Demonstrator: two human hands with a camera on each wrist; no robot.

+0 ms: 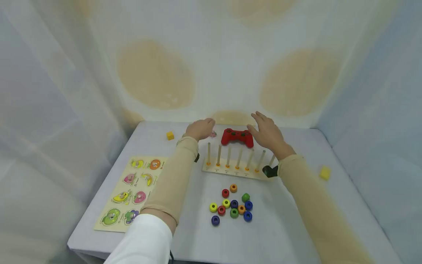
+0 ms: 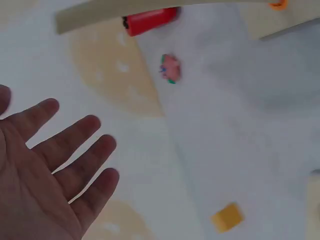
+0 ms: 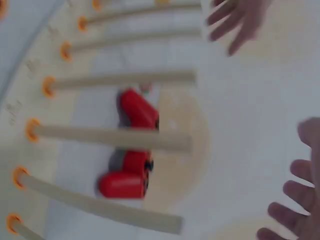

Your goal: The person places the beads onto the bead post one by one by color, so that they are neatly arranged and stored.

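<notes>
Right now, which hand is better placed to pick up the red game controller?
The right hand, probably: its open fingers hover beside the red controller. The left hand, also open, is slightly farther off, nearer a small pink piece.

Both hands are up at the back of the table (image 1: 290,227), on either side of a red game controller (image 1: 237,137). The left hand (image 1: 199,128) hovers just left of it, right next to a tiny pink piece (image 1: 213,134), and the right hand (image 1: 267,132) sits at the controller's right end with fingers spread, holding nothing. Right in front is a wooden peg rack (image 1: 235,165), and nearer the camera a loose bunch of colored rings (image 1: 232,206). A fruit puzzle board (image 1: 130,192) lies on the left. One yellow cube (image 1: 170,135) is back left, another yellow block (image 1: 325,172) off to the right.
</notes>
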